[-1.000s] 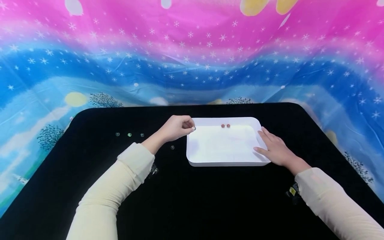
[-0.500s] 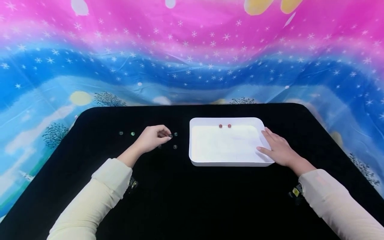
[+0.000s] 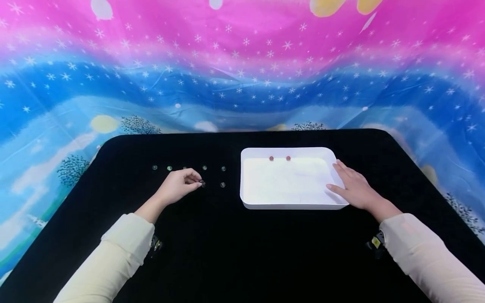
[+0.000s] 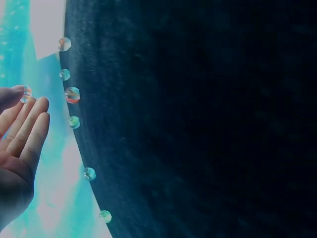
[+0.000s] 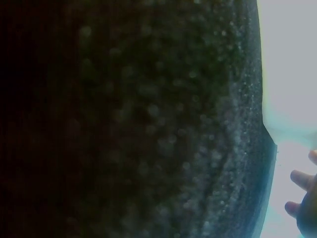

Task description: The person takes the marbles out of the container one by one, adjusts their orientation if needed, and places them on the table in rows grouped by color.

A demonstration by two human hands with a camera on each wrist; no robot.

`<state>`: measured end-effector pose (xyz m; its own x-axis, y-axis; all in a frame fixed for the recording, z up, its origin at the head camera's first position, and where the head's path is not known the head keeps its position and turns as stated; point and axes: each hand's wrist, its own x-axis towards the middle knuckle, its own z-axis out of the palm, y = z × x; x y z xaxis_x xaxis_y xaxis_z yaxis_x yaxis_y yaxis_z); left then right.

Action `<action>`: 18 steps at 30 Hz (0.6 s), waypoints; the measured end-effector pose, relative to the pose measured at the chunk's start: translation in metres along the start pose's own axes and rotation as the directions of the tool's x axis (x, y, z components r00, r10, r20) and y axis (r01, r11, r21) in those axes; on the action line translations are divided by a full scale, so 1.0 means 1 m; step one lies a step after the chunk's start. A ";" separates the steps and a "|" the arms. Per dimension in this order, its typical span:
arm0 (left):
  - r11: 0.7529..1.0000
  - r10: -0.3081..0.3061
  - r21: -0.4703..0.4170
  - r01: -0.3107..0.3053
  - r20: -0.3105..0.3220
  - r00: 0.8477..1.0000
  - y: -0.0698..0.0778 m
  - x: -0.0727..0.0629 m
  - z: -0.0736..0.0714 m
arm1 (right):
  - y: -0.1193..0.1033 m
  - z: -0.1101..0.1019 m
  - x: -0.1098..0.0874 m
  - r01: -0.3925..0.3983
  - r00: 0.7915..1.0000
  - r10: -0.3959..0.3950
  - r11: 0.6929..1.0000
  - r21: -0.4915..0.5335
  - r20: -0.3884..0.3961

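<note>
My left hand [image 3: 178, 185] pinches a small clear glass marble [image 4: 27, 93] between thumb and fingertips, low over the black tabletop. Close by its fingertips lies another marble [image 4: 72, 95] in the front row, and one more marble [image 3: 222, 184] sits to the right. Behind them runs a back row of several marbles, among them a green one [image 3: 169, 168]; the hand partly covers one of these. On the right rim of a white tray [image 3: 295, 206] rests my right hand [image 3: 350, 187], fingers straight. Two reddish marbles [image 3: 288, 158] lie at the tray's back wall.
The black-covered table [image 3: 242, 252] reaches back to a pink and blue snowflake curtain [image 3: 242, 84]. Glass marbles stand left of the tray and could roll. The tray's raised walls border the right side.
My left hand has moved left and nearer from the tray's left rim, still pinching a marble, uncovering marbles behind it. The two tray marbles have rolled further apart. My right hand stays put.
</note>
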<state>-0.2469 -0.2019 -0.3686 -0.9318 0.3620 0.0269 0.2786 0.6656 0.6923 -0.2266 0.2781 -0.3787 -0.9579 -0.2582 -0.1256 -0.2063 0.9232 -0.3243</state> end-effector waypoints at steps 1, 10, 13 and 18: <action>1.000 -0.003 0.004 0.003 -0.002 1.000 -0.001 -0.001 0.000 | 0.000 0.000 0.000 0.000 1.000 0.000 1.000 0.003 0.001; 1.000 -0.026 0.002 0.026 -0.001 1.000 -0.013 -0.008 -0.003 | -0.001 0.001 0.001 0.002 1.000 -0.002 1.000 0.020 0.002; 0.999 -0.037 0.016 0.037 -0.007 0.999 -0.020 -0.011 -0.006 | -0.002 0.001 0.000 0.003 1.000 -0.003 1.000 0.023 0.002; 0.997 -0.044 0.064 0.046 -0.032 0.999 -0.027 -0.013 -0.010 | 0.000 0.001 0.001 0.006 1.000 -0.006 1.000 0.016 0.001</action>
<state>-0.2444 -0.2313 -0.3809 -0.9501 0.3113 0.0199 0.2501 0.7221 0.6449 -0.2269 0.2775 -0.3800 -0.9566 -0.2637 -0.1242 -0.2086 0.9170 -0.3399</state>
